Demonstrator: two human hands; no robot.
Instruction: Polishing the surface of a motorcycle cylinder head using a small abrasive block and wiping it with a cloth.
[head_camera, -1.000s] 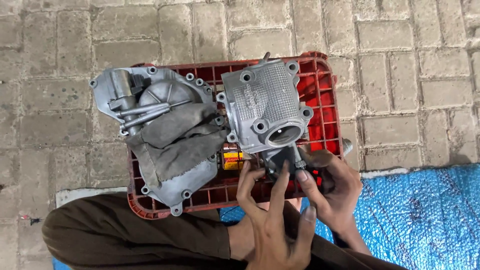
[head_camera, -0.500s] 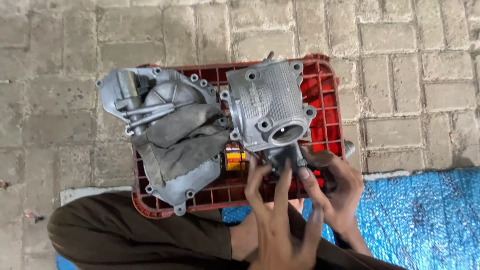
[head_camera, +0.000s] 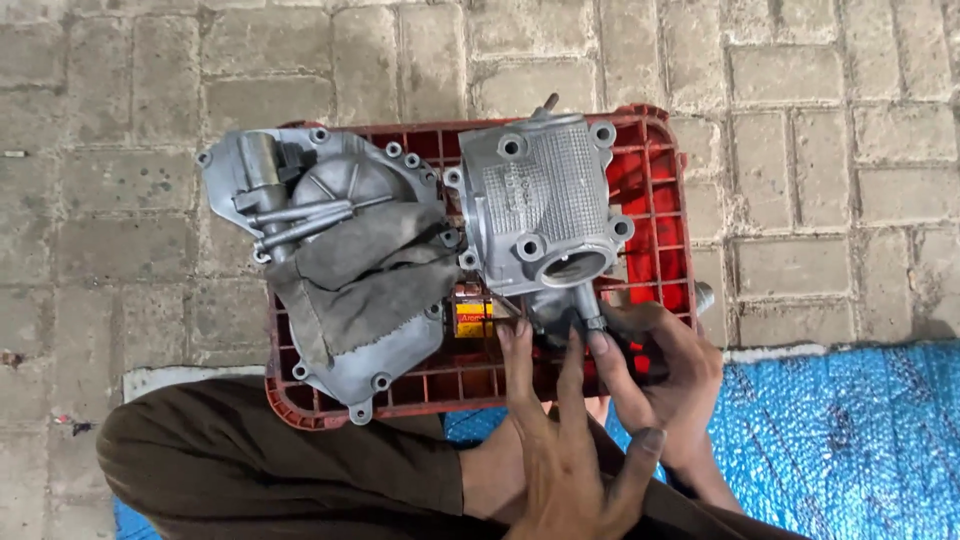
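— Why is the casting (head_camera: 545, 205) sitting up on that crate (head_camera: 660, 215) and not on the paving?

— Looks to me like it keeps the part off the grit and within reach of someone seated. It lies just beyond both hands, bolt ears up, its round port facing them.

— And the hands?

— The left hand (head_camera: 560, 440) is spread, fingertips pressed on a small dark fitting (head_camera: 560, 312) at the casting's near edge, steadying it I'd say. The right hand (head_camera: 665, 375) is curled around something at that same spot; what exactly it grips is hidden under the fingers.

— The other piece?

— A cover (head_camera: 320, 240), off to the left of the hands, with a rag (head_camera: 365, 275) draped over it and long bolts (head_camera: 300, 220) laid on top, probably so they don't roll away.
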